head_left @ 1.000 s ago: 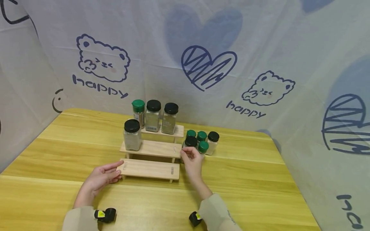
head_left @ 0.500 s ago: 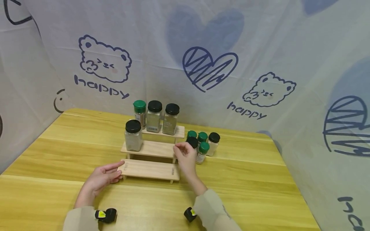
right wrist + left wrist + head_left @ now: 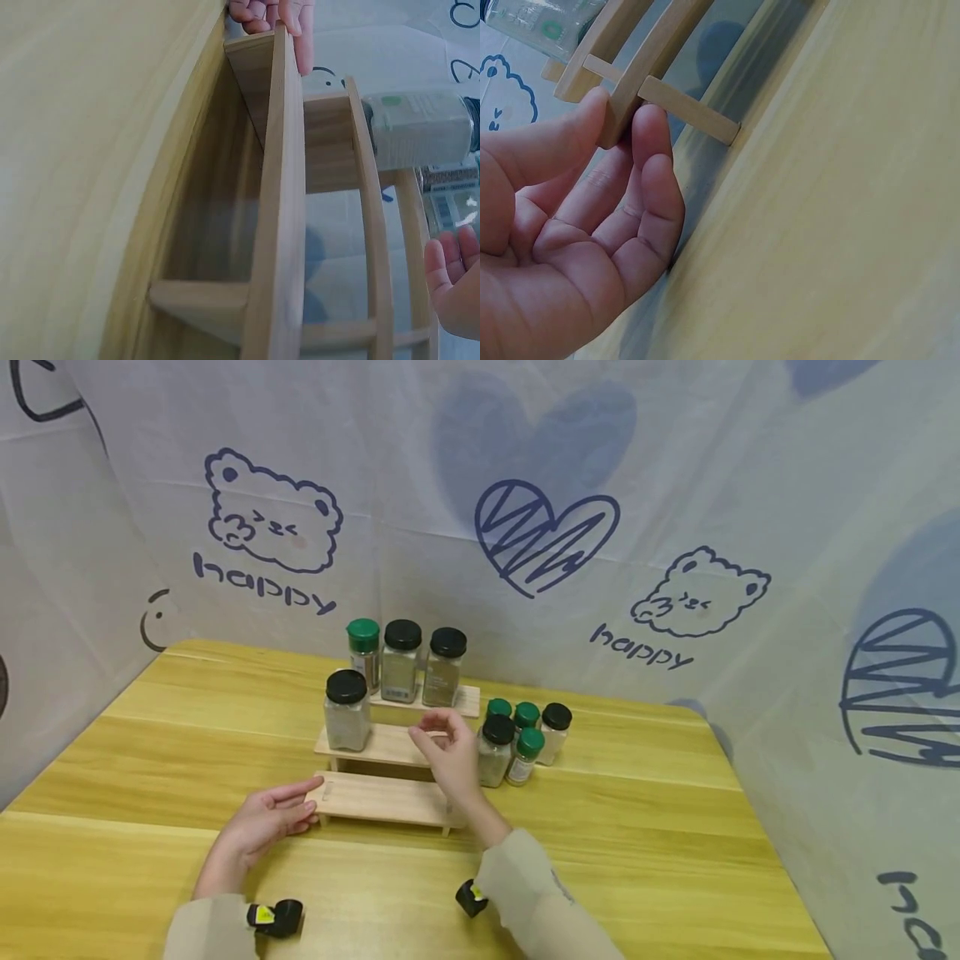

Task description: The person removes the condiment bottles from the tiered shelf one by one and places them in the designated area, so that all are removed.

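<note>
Stepped wooden rack (image 3: 390, 802) is bearing four jars as left hand (image 3: 262, 825) is gripping one end

A pale cloth (image 3: 405, 435) with blue hearts, bears and the word "happy" is hanging behind everything. Before it, a yellow wood-grain table (image 3: 637, 827) is spreading across the view, and the rack is standing near its middle, its three tiers rising toward the cloth.

Two beige sleeves (image 3: 210, 931) are reaching in from the near side. The left hand is pinching the left end of the lowest tier (image 3: 367, 793) between thumb and bent fingers. The right hand (image 3: 452, 758) is hovering by the right half of the middle tier (image 3: 390, 743), fingers loosely bent, partly spread and holding nothing visible.

One black-lidded jar (image 3: 347, 722) is standing at the middle tier's left end. On the top tier (image 3: 468, 700), a green-lidded jar (image 3: 363, 652) and two black-lidded jars (image 3: 401, 668) are standing in a row. Five more jars (image 3: 495, 762) are clustering on the table just right of the rack. Small black wrist devices (image 3: 277, 918) are jutting from both sleeves.
</note>
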### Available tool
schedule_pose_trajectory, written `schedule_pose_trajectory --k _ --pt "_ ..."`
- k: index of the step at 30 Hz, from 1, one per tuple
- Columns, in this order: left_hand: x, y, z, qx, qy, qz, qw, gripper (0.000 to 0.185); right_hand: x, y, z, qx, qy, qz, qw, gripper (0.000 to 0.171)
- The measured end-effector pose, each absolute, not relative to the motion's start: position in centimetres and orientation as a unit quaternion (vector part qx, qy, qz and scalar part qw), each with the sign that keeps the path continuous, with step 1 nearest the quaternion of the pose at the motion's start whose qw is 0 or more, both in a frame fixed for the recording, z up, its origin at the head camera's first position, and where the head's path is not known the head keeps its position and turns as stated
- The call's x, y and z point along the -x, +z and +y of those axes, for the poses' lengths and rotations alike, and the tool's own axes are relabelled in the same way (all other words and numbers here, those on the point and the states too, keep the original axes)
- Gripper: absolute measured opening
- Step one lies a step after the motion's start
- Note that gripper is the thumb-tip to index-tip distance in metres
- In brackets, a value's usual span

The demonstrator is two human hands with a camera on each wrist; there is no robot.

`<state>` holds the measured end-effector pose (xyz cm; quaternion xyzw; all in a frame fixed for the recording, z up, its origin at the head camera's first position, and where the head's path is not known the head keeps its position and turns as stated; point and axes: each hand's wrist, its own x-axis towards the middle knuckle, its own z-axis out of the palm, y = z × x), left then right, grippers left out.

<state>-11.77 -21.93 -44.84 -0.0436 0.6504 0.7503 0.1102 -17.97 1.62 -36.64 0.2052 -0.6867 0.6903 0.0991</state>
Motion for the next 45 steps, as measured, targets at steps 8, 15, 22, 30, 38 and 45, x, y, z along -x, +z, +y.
schedule_pose_trajectory --k 8,15,22,30,38,45 --pt "11.8 -44.6 -21.8 0.045 0.749 0.653 0.108 0.036 17.9 -36.1 -0.1 -0.261 0.674 -0.688 0.069 0.034" --pt "11.8 -44.8 -22.0 0.045 0.742 0.660 0.110 0.040 18.1 -36.0 -1.5 -0.326 0.659 -0.675 0.067 0.045" --pt "11.8 -44.6 -22.0 0.042 0.744 0.658 0.109 0.039 18.2 -35.3 -2.5 -0.362 0.608 -0.702 0.082 0.052" --pt "11.8 -44.7 -22.0 0.042 0.743 0.659 0.109 0.042 18.2 -34.9 -2.9 -0.373 0.573 -0.726 0.078 0.051" --pt "11.7 -44.6 -22.0 0.044 0.746 0.655 0.109 0.041 18.3 -34.7 -2.8 -0.356 0.587 -0.726 0.046 0.046" --pt "11.7 -44.7 -22.0 0.039 0.750 0.652 0.109 0.039 18.5 -34.9 -2.9 -0.328 0.609 -0.720 0.057 0.042"
